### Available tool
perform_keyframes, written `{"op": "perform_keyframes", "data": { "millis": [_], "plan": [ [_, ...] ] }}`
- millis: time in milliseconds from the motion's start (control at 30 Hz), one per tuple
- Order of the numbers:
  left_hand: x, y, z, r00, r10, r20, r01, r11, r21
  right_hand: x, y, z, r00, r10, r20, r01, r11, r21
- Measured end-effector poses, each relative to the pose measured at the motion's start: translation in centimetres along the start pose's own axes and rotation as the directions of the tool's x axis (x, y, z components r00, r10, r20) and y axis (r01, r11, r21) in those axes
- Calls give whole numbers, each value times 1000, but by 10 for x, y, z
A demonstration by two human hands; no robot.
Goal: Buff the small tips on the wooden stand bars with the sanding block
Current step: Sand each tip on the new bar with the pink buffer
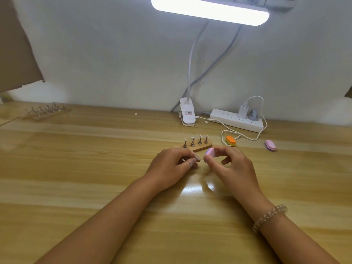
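Where the two forearms reach in over the worktop (95, 187), a beaded bracelet (270, 216) circles the right wrist. Just in front of the wooden stand bar (202, 148), the left hand (169, 166) curls its fingers round what looks like one small tip (196, 158) on its holder, though blur hides the detail. Facing it, the right hand (234, 166) pinches the pink sanding block (210, 153) between thumb and fingers, the block's face nearly touching that piece.

Buffing well here probably means bracing both wrists on the worktop, keeping the block flat against the tip's surface and using short, light strokes, since a hard push could snap it off the holder.

On the bar itself four upright holders carry pale tips (200, 137). Right of the bar lie an orange block (230, 141) and, farther right, a pink block (270, 145). Behind the bar sit a lamp clip (187, 115) and a power strip (236, 120). Far to the bar's left rests a second stand bar (45, 111).
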State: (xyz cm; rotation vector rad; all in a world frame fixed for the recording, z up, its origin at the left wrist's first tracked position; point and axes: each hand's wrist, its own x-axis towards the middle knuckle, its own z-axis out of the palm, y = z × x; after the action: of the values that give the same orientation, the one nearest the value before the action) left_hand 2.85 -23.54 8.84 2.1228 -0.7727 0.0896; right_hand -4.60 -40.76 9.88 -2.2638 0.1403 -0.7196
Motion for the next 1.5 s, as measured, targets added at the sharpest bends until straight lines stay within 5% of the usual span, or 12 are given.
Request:
{"op": "perform_keyframes", "data": {
  "millis": [300,867,1067,1500],
  "plan": [
    [-2,1,-2,1000,-7,-22,5,995,-96,-10,-11,4,978,-189,89,192,981,-27],
    [-2,1,-2,999,6,-50,-10,996,-91,-10,-12,1,977,-159,145,158,987,20],
    [-1,0,0,997,-16,-70,7,992,-127,-3,-5,-1,999,-40,-25,40,999,-24],
    [1,-3,-2,999,-49,-10,49,999,3,-10,-14,0,971,-152,182,162,986,-40]
  ]
}}
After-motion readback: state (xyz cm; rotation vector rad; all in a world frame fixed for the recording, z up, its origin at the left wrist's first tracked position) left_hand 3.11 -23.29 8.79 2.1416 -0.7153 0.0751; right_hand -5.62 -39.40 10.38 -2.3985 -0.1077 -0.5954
